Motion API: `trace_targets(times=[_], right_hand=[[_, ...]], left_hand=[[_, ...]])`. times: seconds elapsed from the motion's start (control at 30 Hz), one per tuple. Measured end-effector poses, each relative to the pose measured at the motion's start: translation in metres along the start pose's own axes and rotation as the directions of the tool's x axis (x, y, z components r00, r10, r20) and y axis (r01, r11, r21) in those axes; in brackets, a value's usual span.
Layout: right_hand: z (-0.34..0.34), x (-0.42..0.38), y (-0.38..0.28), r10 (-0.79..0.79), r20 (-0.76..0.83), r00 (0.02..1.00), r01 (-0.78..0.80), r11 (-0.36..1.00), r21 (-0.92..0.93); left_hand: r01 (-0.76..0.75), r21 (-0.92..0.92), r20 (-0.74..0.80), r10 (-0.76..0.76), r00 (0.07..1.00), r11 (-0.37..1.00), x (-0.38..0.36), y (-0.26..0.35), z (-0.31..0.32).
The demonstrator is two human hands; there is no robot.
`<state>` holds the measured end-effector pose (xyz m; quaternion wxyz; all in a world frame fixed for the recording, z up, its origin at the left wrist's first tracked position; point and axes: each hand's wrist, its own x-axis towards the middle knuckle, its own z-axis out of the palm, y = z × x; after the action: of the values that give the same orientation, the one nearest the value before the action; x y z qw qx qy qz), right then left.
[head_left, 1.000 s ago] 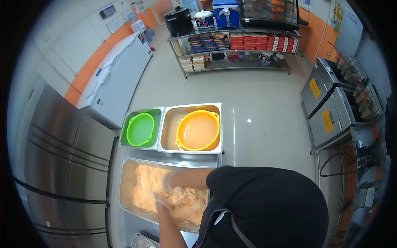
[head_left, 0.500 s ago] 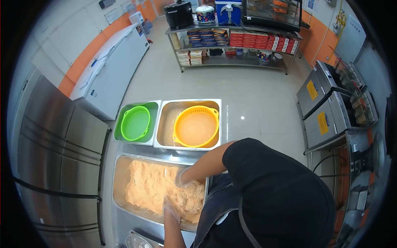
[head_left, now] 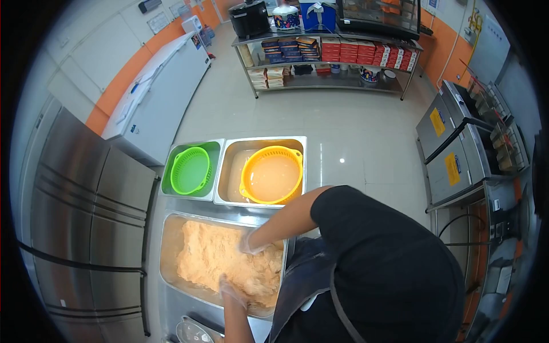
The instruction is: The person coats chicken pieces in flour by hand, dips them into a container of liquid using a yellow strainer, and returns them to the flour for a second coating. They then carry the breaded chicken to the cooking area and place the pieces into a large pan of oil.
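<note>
A steel tray [head_left: 171, 243] holds a large heap of pale orange powder [head_left: 209, 254], with rougher clumps on its right side. My right hand [head_left: 250, 242], in a clear glove, reaches in over the tray's far side and touches the powder. Lower down, my left hand [head_left: 232, 290], also gloved, is at the heap's near edge. The powder and blur hide the fingers of both hands, so whether they hold anything cannot be made out.
Behind the tray, a green basket [head_left: 191, 170] and a yellow basket [head_left: 271, 148] sit in metal pans of liquid. A clear container [head_left: 193, 331] is at the bottom. Steel fridges [head_left: 80, 228] stand left, fryers [head_left: 449, 143] right, a stocked shelf [head_left: 320, 83] and white freezer [head_left: 166, 94] farther back.
Both hands have shifted slightly left within the tray. The clumps at the right look more spread and covered with powder. The view has moved slightly.
</note>
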<state>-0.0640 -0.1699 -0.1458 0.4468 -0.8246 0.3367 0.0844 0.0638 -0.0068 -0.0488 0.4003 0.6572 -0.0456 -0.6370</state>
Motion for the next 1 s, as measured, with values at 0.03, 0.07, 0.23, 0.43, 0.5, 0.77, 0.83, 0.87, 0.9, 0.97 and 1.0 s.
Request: trace_targets(times=[0.03,0.07,0.23,0.43,0.5,0.77,0.83,0.87,0.9,0.97,1.0], right_hand=[[0.011,-0.001,0.004,0.039,-0.001,0.999,-0.039,0.999,-0.015],[0.02,-0.001,0.004,0.062,0.002,0.998,-0.062,0.998,-0.025],[0.018,0.01,-0.005,-0.014,-0.051,0.999,0.014,1.0,-0.014],[-0.03,0.003,-0.013,-0.108,-0.092,0.99,0.112,0.993,0.048],[-0.018,0.002,-0.006,-0.042,-0.078,0.996,0.043,0.999,0.018],[0.036,0.004,-0.004,0.051,-0.069,0.996,-0.052,0.998,-0.02],[0.023,0.01,-0.007,-0.027,-0.104,0.994,0.029,1.0,0.012],[0.014,0.009,-0.005,-0.062,-0.117,0.991,0.067,0.997,0.045],[0.005,0.007,-0.005,-0.084,-0.126,0.988,0.093,0.993,0.073],[-0.007,0.003,-0.003,-0.095,-0.126,0.987,0.108,0.989,0.097],[-0.008,0.005,0.001,-0.08,-0.12,0.99,0.091,0.992,0.091]], left_hand=[[0.071,0.041,-0.055,-0.068,0.996,0.997,-0.003,-0.006,0.017],[0.081,0.033,-0.065,-0.079,0.995,0.996,0.001,-0.007,0.023],[-0.09,-0.078,0.065,0.095,0.993,0.993,0.018,-0.01,0.029],[-0.142,-0.258,0.056,0.161,0.985,0.956,-0.014,0.007,-0.019],[-0.205,-0.176,-0.064,0.197,0.978,0.963,0.001,-0.007,-0.029],[0.006,-0.143,0.132,0.013,0.991,0.99,0.025,-0.016,0.009],[-0.188,-0.143,0.065,0.199,0.978,0.972,-0.042,0.008,0.045],[-0.201,-0.184,0.071,0.217,0.974,0.962,-0.053,0.009,0.043],[-0.214,-0.224,0.076,0.236,0.969,0.951,-0.064,0.01,0.041],[-0.094,-0.377,0.203,0.182,0.962,0.921,-0.047,0.014,0.006],[-0.082,-0.419,0.255,0.204,0.945,0.904,-0.025,0.005,-0.012]])
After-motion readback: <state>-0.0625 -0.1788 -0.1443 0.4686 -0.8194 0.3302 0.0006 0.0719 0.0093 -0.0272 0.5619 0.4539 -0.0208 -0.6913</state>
